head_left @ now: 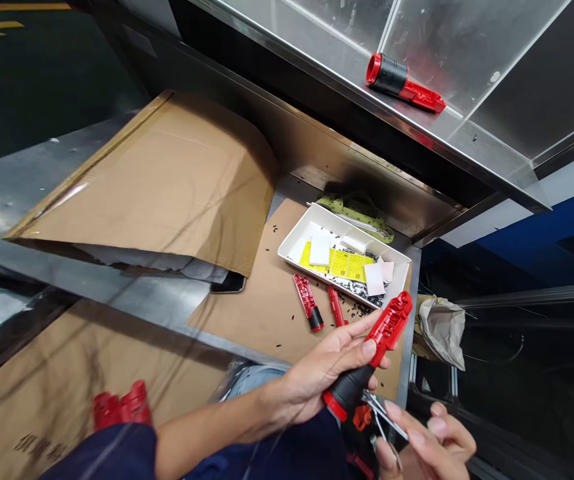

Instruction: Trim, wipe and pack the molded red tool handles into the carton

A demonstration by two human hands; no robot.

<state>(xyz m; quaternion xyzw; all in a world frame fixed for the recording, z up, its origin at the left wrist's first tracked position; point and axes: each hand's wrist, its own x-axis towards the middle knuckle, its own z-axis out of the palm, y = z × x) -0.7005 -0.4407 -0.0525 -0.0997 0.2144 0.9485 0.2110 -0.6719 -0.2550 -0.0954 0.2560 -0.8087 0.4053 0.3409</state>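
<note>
My left hand (327, 373) is wrapped around a red and black plastic tool housing (389, 327), tilted with its red ribbed end up and its wide black end down. My right hand (429, 440), at the lower right, pinches a silver nail clipper (384, 413). The clipper's tip is at the black end of the housing; whether it touches cannot be made out. Beyond my left hand, a similar red and black housing (309, 301) lies on the cardboard sheet (251, 320), beside another red part (335, 305) partly hidden by my hand.
A white tray (294, 250) holds yellow label sheets, white pads and small black pieces. A large cardboard box (167, 180) lies at left. Another housing (401, 83) rests on the metal shelf (327, 33). Red parts (121, 407) lie at lower left; a paper bag (441, 330) hangs right.
</note>
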